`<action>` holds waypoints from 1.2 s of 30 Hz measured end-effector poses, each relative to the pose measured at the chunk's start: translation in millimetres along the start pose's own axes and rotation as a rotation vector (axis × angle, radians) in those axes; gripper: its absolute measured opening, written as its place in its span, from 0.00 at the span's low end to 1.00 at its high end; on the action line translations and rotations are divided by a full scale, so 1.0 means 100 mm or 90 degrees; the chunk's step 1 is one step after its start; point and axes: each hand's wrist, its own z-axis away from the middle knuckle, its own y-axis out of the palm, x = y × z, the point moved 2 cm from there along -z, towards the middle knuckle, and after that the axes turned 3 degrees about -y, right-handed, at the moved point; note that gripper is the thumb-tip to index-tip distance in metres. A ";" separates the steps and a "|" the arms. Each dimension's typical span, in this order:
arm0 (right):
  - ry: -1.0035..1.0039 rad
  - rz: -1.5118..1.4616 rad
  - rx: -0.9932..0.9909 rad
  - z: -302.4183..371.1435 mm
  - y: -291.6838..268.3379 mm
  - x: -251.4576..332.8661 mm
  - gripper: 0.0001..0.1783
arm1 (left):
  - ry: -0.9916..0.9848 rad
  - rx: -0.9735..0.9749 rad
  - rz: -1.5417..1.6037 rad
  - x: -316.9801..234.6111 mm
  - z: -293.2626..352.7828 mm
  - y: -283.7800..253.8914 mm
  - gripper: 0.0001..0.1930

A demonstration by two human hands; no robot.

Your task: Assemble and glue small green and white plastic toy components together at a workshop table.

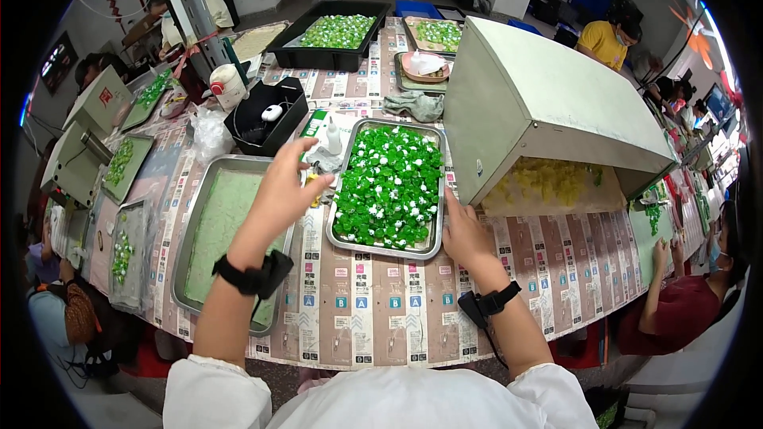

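Note:
Right in front of me on the table lies a metal tray (385,252) filled with small shiny green pieces (388,179) dotted with white ones. My left hand (288,184) is raised by the tray's left side, fingers apart and holding nothing. Beside those fingers stands a small white squeeze bottle (334,137) with a pointed tip. At the tray's right edge is my right hand (467,232), its index finger stretched out along the rim; whether it touches the metal I cannot tell. Part of that hand's other fingers is hidden.
Left of me sits a larger tray (188,226) with a pale green bottom. A cream metal hood (548,103) over yellow pieces stands close on the right. Behind are a black box (266,107), a grey cloth (415,106) and a black bin (322,57). People work on both sides.

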 end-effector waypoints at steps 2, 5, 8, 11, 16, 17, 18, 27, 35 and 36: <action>-0.027 -0.019 -0.033 0.01 0.11 -0.04 0.40 | -0.066 0.006 0.035 0.31 -0.43 0.11 0.31; -0.023 -0.010 -0.028 -0.04 0.03 0.10 0.36 | -0.092 -0.024 -0.030 0.88 -0.98 0.23 0.37; 0.006 0.030 -0.031 -0.03 0.02 0.14 0.35 | -0.223 0.015 -0.029 1.10 -1.22 0.51 0.45; -0.030 0.089 -0.074 0.04 0.05 0.15 0.35 | -0.209 -0.010 -0.137 1.27 -1.29 0.73 0.46; -0.021 0.051 -0.086 0.05 0.16 0.07 0.34 | -0.160 -0.067 -0.198 1.20 -1.29 0.76 0.30; -0.021 0.052 -0.080 0.05 0.14 0.08 0.35 | -0.173 -0.072 -0.184 1.16 -1.30 0.74 0.26; -0.021 0.054 -0.074 0.06 0.13 0.08 0.35 | -0.171 -0.071 -0.183 1.17 -1.30 0.70 0.26; -0.101 0.072 -0.134 0.00 0.22 0.01 0.36 | 0.044 -0.038 -0.028 0.35 -0.55 0.05 0.18; -0.103 0.043 -0.201 -0.08 0.22 0.10 0.35 | 0.041 0.257 0.085 -0.17 1.01 0.27 0.23; -0.104 0.043 -0.202 -0.10 0.20 0.13 0.35 | 0.041 0.256 0.117 -0.10 1.12 0.42 0.23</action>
